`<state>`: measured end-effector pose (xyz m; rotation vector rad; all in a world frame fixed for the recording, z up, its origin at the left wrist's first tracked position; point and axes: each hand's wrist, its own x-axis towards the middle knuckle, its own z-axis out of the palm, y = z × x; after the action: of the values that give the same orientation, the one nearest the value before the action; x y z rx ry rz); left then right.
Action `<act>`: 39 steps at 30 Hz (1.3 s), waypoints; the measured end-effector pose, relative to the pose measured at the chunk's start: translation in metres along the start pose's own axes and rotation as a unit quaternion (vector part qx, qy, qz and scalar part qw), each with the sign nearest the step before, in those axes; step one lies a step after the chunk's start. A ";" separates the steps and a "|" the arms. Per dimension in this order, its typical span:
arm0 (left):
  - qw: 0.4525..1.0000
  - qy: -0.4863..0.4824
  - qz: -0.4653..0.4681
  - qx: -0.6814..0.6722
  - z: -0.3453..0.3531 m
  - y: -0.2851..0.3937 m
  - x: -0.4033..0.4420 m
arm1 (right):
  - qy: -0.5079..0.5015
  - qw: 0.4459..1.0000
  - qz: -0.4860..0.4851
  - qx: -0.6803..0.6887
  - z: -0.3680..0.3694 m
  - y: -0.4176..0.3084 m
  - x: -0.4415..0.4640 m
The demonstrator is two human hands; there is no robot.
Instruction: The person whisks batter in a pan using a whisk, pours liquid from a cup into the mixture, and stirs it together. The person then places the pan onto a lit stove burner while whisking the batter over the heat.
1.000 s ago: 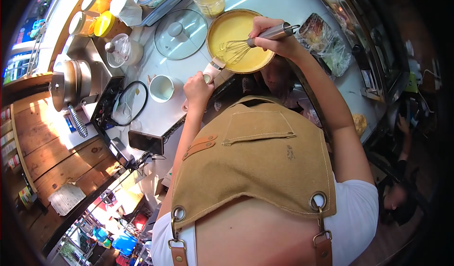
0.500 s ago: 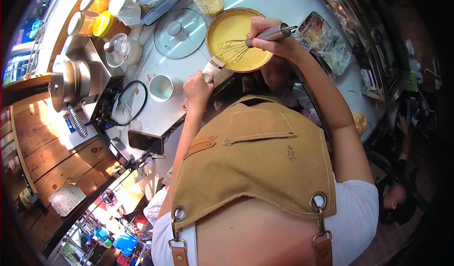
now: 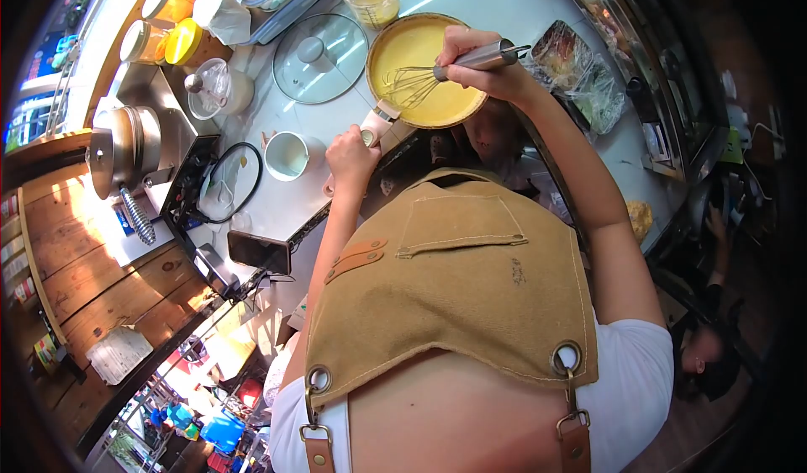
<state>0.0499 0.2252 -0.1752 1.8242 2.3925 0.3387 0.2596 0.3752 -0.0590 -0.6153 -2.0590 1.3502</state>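
A round pan point(image 3: 372, 49) holds smooth yellow batter point(image 3: 424, 40) near the counter's front edge. Its pale pink handle points toward me, and my left hand point(image 3: 351, 155) is wrapped round it. My right hand point(image 3: 483, 63) grips the steel handle of a balloon whisk point(image 3: 414, 84); the wires dip into the batter at the left part of the pan. Left of the pan lies a glass lid point(image 3: 324, 65) with a round knob. A white cup point(image 3: 290, 155) stands close by my left hand, and a clear container of yellow liquid point(image 3: 370, 4) stands behind the pan.
Plastic-wrapped food point(image 3: 580, 78) lies to the right on the counter. Orange- and yellow-topped jars point(image 3: 181, 42) stand at the back left. A round waffle-iron-like device point(image 3: 126, 153) with a coiled handle and a phone point(image 3: 259, 253) are at left. Another person is at far right.
The whisk and my right hand have shifted slightly left within the pan. My left hand stays on the pan's handle.
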 end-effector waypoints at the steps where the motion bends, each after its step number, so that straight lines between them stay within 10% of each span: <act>1: 1.000 -0.003 -0.001 0.001 0.000 0.000 0.000 | 0.007 0.999 0.022 0.023 0.000 -0.002 0.000; 16: 1.000 -0.006 -0.007 -0.001 -0.003 0.001 0.000 | 0.144 0.976 0.100 0.129 -0.005 0.016 -0.004; 39: 0.999 -0.030 -0.016 -0.001 0.002 -0.002 0.000 | 0.100 0.976 0.163 0.109 -0.066 0.055 0.004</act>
<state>0.0485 0.2249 -0.1773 1.7665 2.3786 0.2781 0.3058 0.4420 -0.0888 -0.9781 -1.6725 1.5987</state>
